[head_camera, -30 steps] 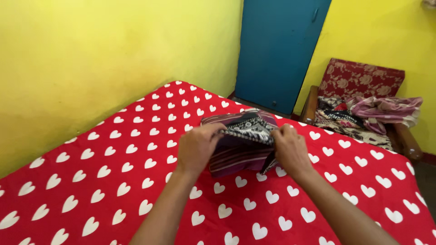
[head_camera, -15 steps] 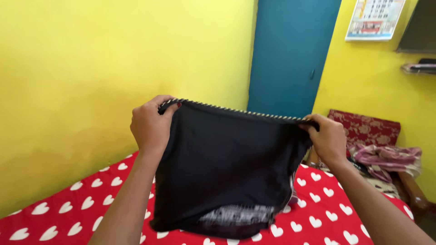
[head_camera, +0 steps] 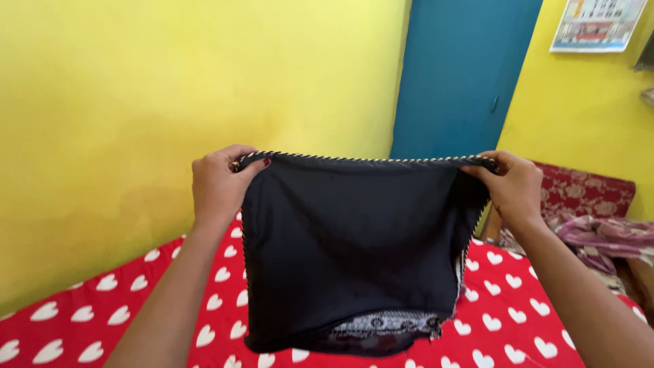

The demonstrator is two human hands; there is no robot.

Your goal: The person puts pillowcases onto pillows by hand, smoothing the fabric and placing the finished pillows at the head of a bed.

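Black cloth [head_camera: 347,245] held up above the bed [head_camera: 102,320], hanging flat | left hand [head_camera: 216,182] pinches its top-left corner | right hand [head_camera: 514,184] pinches its top-right corner | advice: keep the trimmed top edge taut and level, corners even.

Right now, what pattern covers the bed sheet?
White hearts on red, on the bed sheet, in the head view.
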